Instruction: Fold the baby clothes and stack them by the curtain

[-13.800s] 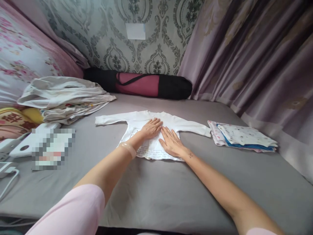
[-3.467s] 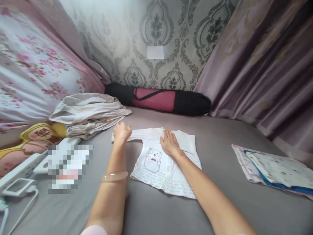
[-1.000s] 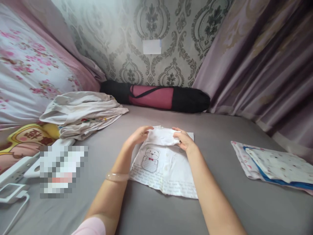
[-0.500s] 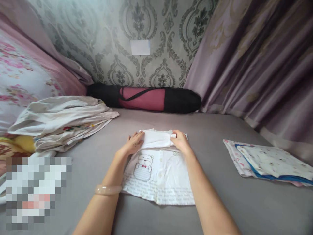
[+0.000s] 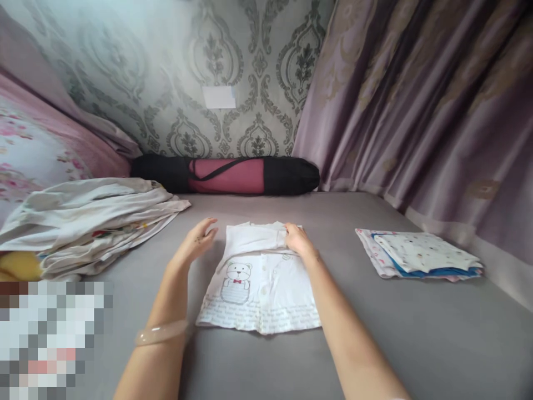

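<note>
A small white baby shirt (image 5: 260,283) with a bear drawing lies on the grey bed sheet (image 5: 400,322), both sleeves folded in across its top. My right hand (image 5: 296,240) rests on the shirt's upper right edge, fingers pressed on the folded sleeve. My left hand (image 5: 195,243) hovers just left of the shirt with fingers loosely spread, holding nothing. A pale bangle sits on my left wrist.
A pile of cream garments (image 5: 89,219) lies at the left. A stack of folded printed cloths (image 5: 418,254) sits at the right. A black and pink rolled bag (image 5: 227,175) lies against the patterned wall. Purple curtains hang on the right.
My left hand has let go of the folded sleeve and moved off to the left of the shirt. My right hand stays on the top edge. The view has shifted right.
</note>
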Tool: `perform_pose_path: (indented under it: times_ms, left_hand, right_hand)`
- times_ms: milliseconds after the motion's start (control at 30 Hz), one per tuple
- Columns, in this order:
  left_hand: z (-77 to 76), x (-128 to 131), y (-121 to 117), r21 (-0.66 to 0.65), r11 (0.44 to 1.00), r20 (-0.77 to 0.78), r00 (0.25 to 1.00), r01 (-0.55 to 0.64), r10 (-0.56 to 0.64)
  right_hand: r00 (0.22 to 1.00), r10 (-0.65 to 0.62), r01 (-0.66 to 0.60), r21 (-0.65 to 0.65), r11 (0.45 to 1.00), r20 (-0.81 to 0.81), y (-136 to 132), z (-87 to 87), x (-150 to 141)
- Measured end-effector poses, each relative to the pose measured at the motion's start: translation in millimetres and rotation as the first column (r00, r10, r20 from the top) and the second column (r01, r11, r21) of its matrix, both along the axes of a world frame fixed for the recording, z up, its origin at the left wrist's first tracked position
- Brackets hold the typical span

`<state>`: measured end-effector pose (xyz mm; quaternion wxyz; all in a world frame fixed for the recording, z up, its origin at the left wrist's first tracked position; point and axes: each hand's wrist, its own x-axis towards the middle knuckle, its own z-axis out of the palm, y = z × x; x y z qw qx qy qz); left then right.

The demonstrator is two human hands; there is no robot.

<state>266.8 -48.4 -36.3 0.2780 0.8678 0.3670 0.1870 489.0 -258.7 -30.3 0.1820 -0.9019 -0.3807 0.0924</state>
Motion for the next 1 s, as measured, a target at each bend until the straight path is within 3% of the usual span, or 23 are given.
perform_pose_path:
  times_ms: [67,167,267,367,500,633,867,1000]
  left_hand:
    - [9.1,-7.2,4.9,0.019,1.0,-0.075,0.997,-0.022,0.023]
    - [12.4,-4.7,3.3,0.068,0.995,-0.198,0.978,0.075,-0.06]
    - [1.7,16.6,-12.2,0.162,0.958,-0.223,0.954,0.238,-0.199]
    - [-16.3,45.8,-35.0,0.265,0.899,-0.288,0.918,0.349,-0.272]
    - [-39.6,70.3,-57.2,0.333,0.903,-0.311,0.936,0.272,-0.167]
    - [-54.1,72.5,-62.3,0.336,0.917,-0.377,0.923,0.217,-0.08]
    - [-48.7,68.8,-59.4,0.25,0.952,-0.466,0.884,0.177,-0.042]
    - [-45.3,64.2,-53.2,0.208,0.958,-0.475,0.876,0.199,-0.079]
  right_hand:
    - [0.998,0.021,-0.015,-0.097,0.995,0.06,-0.2,10.0,-7.8]
    - [0.993,0.063,-0.051,-0.127,0.991,0.095,8.5,19.3,-26.7]
    - [0.983,0.136,-0.122,-0.118,0.986,0.12,25.6,15.8,-50.9]
    - [0.967,0.193,-0.181,-0.081,0.98,0.169,42.8,0.0,-70.0]
    - [0.954,0.193,-0.201,0.009,0.98,0.229,52.1,-28.5,-75.3]
    - [0.957,0.208,-0.218,0.026,0.976,0.204,47.4,-47.9,-69.1]
    - [0.951,0.297,-0.291,-0.069,0.954,0.09,42.3,-37.7,-53.2]
    - [0.91,0.381,-0.368,-0.103,0.924,0.163,31.4,-34.6,-36.0]
